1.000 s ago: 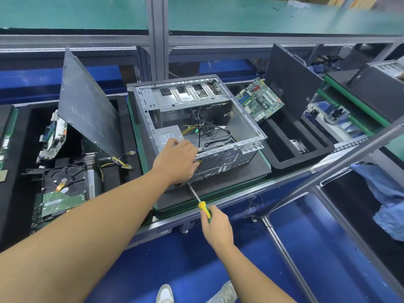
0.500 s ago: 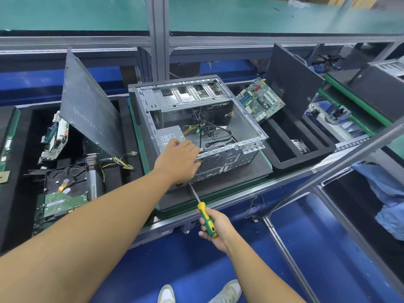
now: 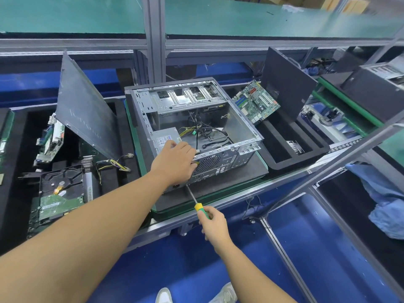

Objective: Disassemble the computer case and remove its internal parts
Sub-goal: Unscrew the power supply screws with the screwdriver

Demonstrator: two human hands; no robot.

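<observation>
The open computer case [image 3: 242, 125] lies on its side on a dark mat [image 3: 229, 182], its inside facing up. A grey power supply [image 3: 162, 137] sits in its near left corner, with yellow and black cables [image 3: 196, 131] beside it. My left hand [image 3: 175, 161] rests on the case's rear panel at the power supply, fingers curled over the edge. My right hand [image 3: 213, 224] grips the yellow-green handle of a screwdriver [image 3: 197, 204]. Its shaft points up at the rear panel below my left hand; the tip is hidden.
A detached side panel [image 3: 85, 112] leans at the left over a black tray with a hard drive [image 3: 59, 191] and boards. At the right, a motherboard [image 3: 254, 101] and another panel [image 3: 286, 84] lean in a black foam tray [image 3: 295, 158]. A metal frame bar [image 3: 328, 169] crosses diagonally at the right.
My right hand has turned on the screwdriver handle and sits slightly lower and to the right. My left hand has stayed on the case's rear panel.
</observation>
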